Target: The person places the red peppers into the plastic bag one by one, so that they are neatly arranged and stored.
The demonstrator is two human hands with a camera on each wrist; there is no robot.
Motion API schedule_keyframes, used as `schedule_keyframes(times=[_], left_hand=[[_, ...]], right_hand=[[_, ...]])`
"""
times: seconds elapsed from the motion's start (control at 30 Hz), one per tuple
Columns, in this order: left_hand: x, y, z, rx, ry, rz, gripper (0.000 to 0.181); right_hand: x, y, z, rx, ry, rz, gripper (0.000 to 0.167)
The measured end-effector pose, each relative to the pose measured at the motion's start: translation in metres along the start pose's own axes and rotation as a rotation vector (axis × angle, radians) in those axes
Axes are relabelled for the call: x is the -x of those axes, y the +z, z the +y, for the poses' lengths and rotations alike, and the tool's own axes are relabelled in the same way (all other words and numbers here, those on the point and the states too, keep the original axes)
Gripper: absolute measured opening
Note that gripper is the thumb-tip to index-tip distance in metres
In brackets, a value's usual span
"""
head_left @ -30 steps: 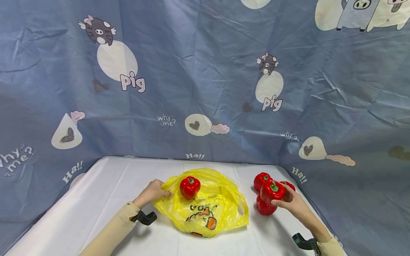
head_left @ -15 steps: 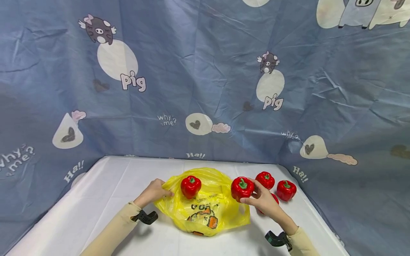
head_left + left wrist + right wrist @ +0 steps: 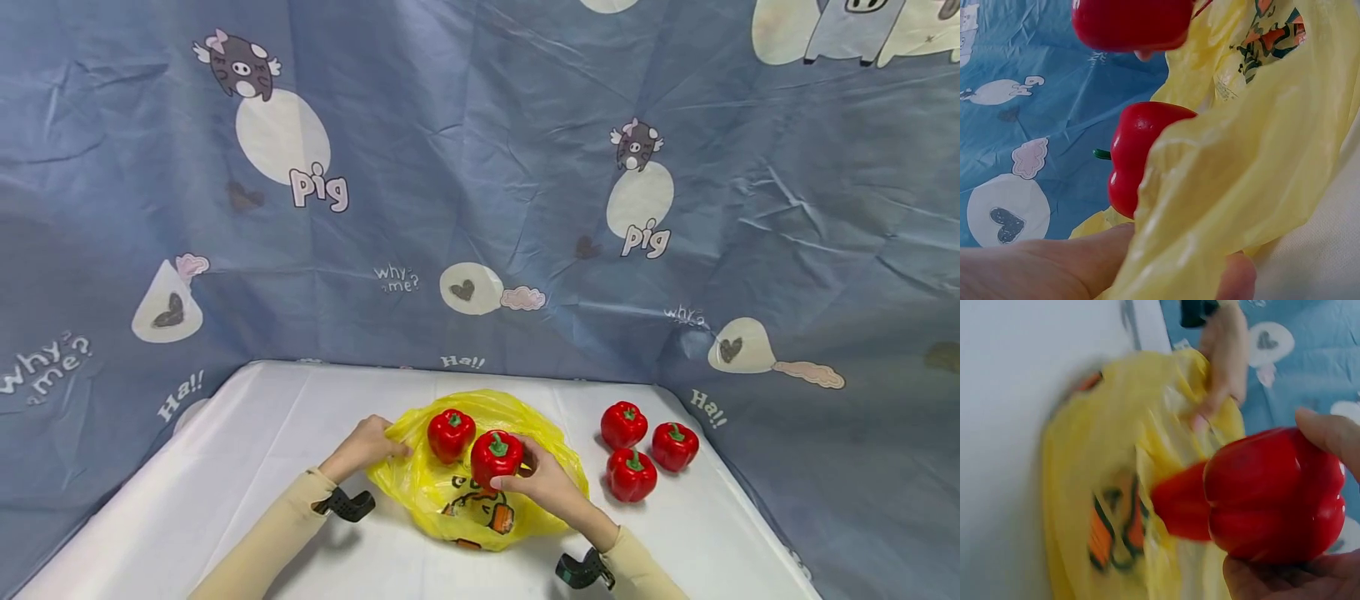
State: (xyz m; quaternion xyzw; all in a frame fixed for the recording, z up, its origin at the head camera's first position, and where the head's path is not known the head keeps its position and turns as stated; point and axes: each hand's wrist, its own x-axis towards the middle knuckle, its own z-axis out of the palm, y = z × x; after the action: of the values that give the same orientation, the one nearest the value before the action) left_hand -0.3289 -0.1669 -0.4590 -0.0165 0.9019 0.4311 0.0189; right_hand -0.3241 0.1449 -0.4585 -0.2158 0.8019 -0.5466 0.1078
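at the left, on the white table, the left hand pinches the rim of the bag, the thin plastic caught between thumb and fingers. the bag is bright yellow, crumpled and see-through in places, with dark lettering and an orange print inside its spread mouth. in that mouth sits the inner pepper, glossy red and plump, its short green stem facing up; a fold of plastic hides part of it in the left wrist view. just right of it is the held pepper, equally shiny, lobed, with a curved green stem; it is over the bag, and whether it touches the plastic cannot be told. the right hand grips it from the right, thumb and fingers around its sides. farther right, three peppers stand in a loose cluster on the table, smooth, red and green-stemmed like the others.
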Motion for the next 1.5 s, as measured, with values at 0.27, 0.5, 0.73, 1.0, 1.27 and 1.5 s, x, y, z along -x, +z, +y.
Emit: schedule_keyframes(times=[0.27,0.5,0.73,1.0,1.27,1.5], left_hand=[[0.002,0.001,0.003,-0.001,0.018,-0.004,0.019],[0.004,0.0,0.004,0.021,0.039,-0.014,0.017],[0.003,0.001,0.006,0.022,0.046,-0.022,0.016],[0.003,0.002,0.005,0.035,0.045,-0.02,0.016],[0.003,0.002,0.0,0.034,0.049,-0.019,0.016],[0.003,-0.001,0.001,0.018,0.032,-0.01,0.017]], right_hand=[[-0.01,0.036,0.0,-0.055,0.061,-0.037,0.074],[-0.015,0.055,-0.002,-0.062,0.06,-0.076,0.073],[-0.016,0.071,0.003,-0.057,0.058,-0.099,0.075],[-0.02,0.081,0.013,-0.081,0.027,-0.139,0.069],[-0.02,0.076,0.011,0.003,0.028,-0.186,0.073],[-0.013,0.06,0.007,-0.045,-0.007,-0.255,0.073]])
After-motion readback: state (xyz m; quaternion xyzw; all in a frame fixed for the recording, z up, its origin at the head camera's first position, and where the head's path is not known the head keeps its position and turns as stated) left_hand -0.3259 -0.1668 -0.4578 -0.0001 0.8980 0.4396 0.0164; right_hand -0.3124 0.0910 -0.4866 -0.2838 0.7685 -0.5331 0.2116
